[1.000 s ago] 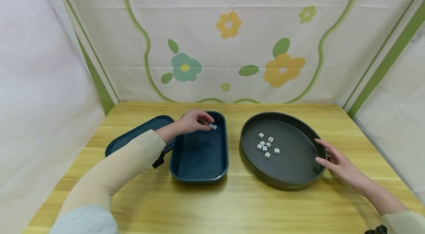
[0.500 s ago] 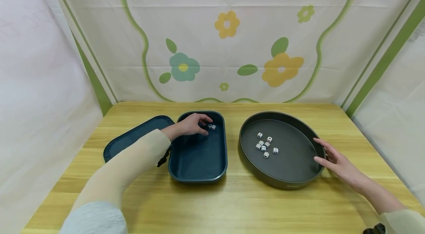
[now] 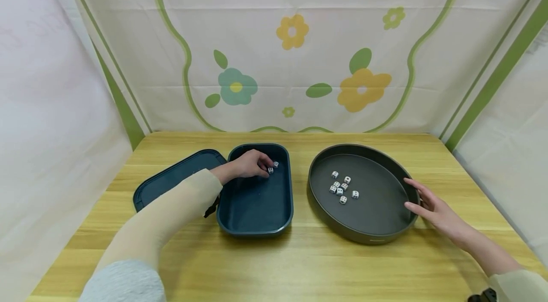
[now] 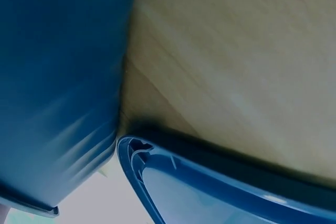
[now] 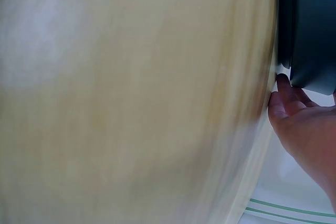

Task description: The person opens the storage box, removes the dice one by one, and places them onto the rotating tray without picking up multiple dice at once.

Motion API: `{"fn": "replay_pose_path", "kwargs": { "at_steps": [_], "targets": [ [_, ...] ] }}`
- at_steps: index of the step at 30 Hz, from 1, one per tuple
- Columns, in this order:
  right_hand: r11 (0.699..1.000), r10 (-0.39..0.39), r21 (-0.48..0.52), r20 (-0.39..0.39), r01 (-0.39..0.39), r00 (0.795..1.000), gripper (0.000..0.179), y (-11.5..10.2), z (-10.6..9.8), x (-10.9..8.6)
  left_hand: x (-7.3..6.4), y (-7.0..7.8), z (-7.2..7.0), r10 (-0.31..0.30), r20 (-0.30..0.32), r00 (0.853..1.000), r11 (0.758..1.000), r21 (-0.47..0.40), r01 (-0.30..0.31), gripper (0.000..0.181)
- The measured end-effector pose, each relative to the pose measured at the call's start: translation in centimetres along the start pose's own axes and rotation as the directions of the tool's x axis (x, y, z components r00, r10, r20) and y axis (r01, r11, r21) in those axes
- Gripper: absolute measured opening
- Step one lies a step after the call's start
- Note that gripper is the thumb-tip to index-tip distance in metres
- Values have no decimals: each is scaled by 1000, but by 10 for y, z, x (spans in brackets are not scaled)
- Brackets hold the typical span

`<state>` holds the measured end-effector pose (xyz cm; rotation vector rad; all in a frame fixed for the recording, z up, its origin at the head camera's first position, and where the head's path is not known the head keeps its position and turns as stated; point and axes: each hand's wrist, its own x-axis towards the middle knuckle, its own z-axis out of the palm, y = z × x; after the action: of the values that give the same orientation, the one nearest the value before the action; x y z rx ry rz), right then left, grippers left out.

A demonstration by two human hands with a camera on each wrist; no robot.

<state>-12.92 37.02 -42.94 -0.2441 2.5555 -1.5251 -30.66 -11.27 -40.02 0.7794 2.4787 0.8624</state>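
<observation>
My left hand (image 3: 248, 164) reaches into a dark blue rectangular box (image 3: 257, 214), and its thumb and finger pinch a small white die (image 3: 270, 170). Another white die (image 3: 276, 164) lies just beyond the fingertips. At the right, my right hand (image 3: 445, 219) holds the rim of a round dark grey pan (image 3: 376, 207), with thumb and finger over the edge. Several white dice (image 3: 341, 191) lie scattered in the pan's left half. In the right wrist view, fingers (image 5: 286, 95) curl at the underside of the pan (image 5: 315, 35). The left wrist view shows no fingertips.
A dark blue lid (image 3: 171, 179) lies left of the box, partly under the left forearm, with its corner close to the box wall (image 4: 58, 87). The wooden table (image 3: 274, 268) ends at a white flowered cloth (image 3: 265, 45) behind.
My left hand opened beside the two dice, then closed on one, which shifted slightly toward me, away from the other. The right hand stays at the pan's rim.
</observation>
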Motion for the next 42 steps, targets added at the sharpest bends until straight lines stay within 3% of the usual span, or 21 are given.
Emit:
{"fn": "replay_pose_path", "kwargs": {
  "at_steps": [14,23,34,42],
  "targets": [
    [1000,-2,13,3,2,1000,67,2,-1,1,0,2,6,17,-1,1000,999,40,-17,16],
    [1000,2,24,-2,-2,1000,67,3,1,2,-8,5,5,68,-8,998,997,33,-67,16],
    [1000,10,21,0,-10,1000,67,0,0,0,-20,32,-10,131,-22,991,991,-9,-131,18],
    [1000,12,13,-2,-12,1000,67,-1,2,0,-16,58,-16,188,-5,982,980,-70,-188,16]
  ]
}}
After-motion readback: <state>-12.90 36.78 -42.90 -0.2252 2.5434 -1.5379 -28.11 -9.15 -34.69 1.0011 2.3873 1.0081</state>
